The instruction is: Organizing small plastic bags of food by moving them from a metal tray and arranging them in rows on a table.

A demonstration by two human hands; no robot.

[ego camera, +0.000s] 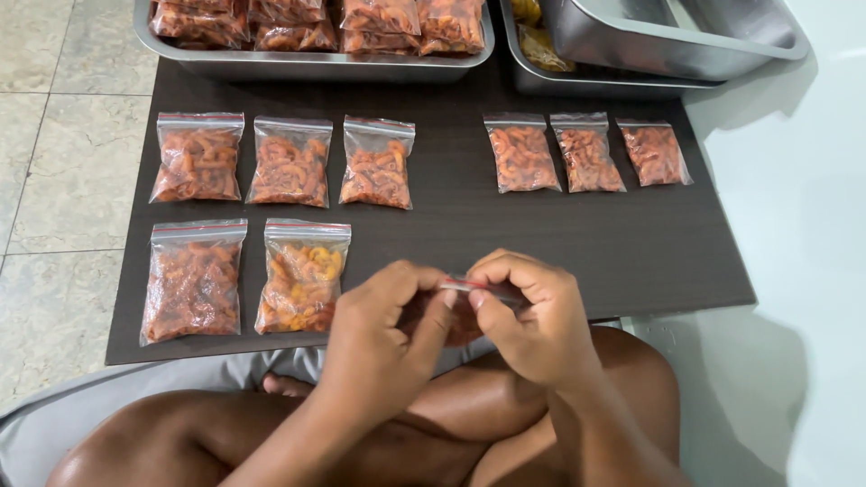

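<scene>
Plastic snack bag [460, 320] pinched at its zip strip by left hand [383, 329] and right hand [532, 316]; press evenly along seal

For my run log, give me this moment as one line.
left hand: pinching bag top | right hand: pinching same bag | board: eight filled bags

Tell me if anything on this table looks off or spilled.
Nothing spilled. One oddity: the yellowish bag in the near row is paler than the reddish-orange bags around it. Both hands pinch another bag's strip.
</scene>
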